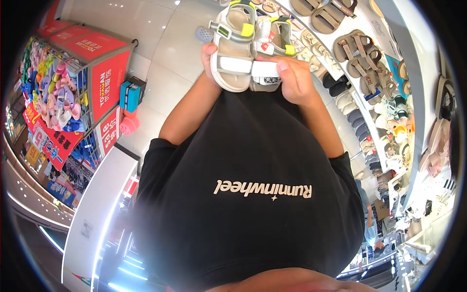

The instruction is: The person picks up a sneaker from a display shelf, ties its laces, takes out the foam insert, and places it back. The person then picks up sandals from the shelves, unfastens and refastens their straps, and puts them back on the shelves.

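A pair of sandals with white straps, grey bands and yellow-green tabs is held side by side at the top middle. My left hand (209,61) grips the outer edge of the left sandal (232,53), with its fingers mostly hidden behind the sole. On the other side, my right hand (296,80) is closed round the right sandal (267,73), its thumb beside the white front strap. A red and white tag (267,44) shows on the right sandal.
Shelves of sandals (357,53) and other shoes curve along the right. At the left stands a rack of colourful slippers (58,92) with red signs (104,85). A teal box (130,96) is beside it. Pale floor tiles (177,44) lie beyond my left hand.
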`<state>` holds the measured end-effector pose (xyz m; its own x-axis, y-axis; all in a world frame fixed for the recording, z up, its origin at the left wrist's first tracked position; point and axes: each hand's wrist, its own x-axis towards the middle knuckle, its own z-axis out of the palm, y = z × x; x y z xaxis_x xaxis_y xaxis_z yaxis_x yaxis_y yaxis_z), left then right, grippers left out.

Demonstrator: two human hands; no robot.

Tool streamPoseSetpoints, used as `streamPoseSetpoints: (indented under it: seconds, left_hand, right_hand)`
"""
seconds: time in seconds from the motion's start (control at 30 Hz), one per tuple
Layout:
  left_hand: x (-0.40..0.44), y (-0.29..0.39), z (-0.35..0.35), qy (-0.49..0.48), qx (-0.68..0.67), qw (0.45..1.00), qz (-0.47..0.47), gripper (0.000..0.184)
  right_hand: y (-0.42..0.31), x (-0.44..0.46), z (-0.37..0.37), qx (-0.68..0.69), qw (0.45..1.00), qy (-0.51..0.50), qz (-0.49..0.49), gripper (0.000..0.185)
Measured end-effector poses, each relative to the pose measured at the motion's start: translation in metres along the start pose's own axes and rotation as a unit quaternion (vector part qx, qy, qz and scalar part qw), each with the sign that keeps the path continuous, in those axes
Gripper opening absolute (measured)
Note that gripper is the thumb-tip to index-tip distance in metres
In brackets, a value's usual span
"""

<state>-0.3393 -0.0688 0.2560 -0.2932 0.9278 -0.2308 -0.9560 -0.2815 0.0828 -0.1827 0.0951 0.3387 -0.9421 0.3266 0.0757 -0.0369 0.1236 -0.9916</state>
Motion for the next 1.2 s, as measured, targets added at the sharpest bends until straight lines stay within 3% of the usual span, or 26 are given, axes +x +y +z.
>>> streamPoseSetpoints:
  seconds: [0.07,0.1,0.23,0.43,0.53,0.63,0.77,0.87,0.97,1.2]
  left_hand:
    - [-0.001,0.005,-0.005,0.006,-0.041,0.999,-0.023,0.091]
    - [-0.004,0.001,0.001,0.054,-0.013,0.998,0.006,0.080]
    - [0.004,0.007,0.013,-0.056,-0.057,0.997,-0.008,0.079]
    - [0.016,0.010,0.020,-0.070,-0.041,0.993,-0.080,0.085]
    - [0.018,0.015,0.013,-0.057,-0.024,0.993,-0.105,0.085]
    - [0.022,0.019,0.017,-0.069,-0.032,0.987,-0.142,0.084]
    - [0.030,0.028,0.019,-0.089,-0.023,0.975,-0.201,0.080]
    - [0.036,0.031,0.025,-0.069,0.014,0.975,-0.212,0.074]
    - [0.043,0.034,0.034,-0.070,0.022,0.972,-0.222,0.065]
    - [0.046,0.038,0.044,-0.049,0.002,0.960,-0.274,0.052]
  right_hand:
    - [0.003,-0.006,-0.001,0.085,0.995,0.052,0.018,0.036]
    - [-0.001,-0.009,-0.003,0.052,0.997,0.054,0.028,0.037]
    - [-0.014,-0.015,0.001,0.029,0.997,0.046,-0.052,0.037]
    - [-0.007,-0.020,-0.003,0.076,0.995,0.064,-0.017,0.039]
    - [-0.001,-0.020,0.006,0.088,0.989,0.111,-0.048,0.043]
    - [0.000,-0.017,0.009,0.071,0.989,0.104,-0.080,0.045]
    - [-0.009,-0.012,0.019,0.019,0.990,0.134,-0.045,0.055]
    - [-0.010,-0.010,0.017,-0.024,0.992,0.114,-0.039,0.051]
    - [-0.011,-0.004,0.019,-0.064,0.985,0.159,-0.037,0.043]
    - [-0.004,-0.001,0.022,-0.047,0.977,0.209,-0.003,0.037]
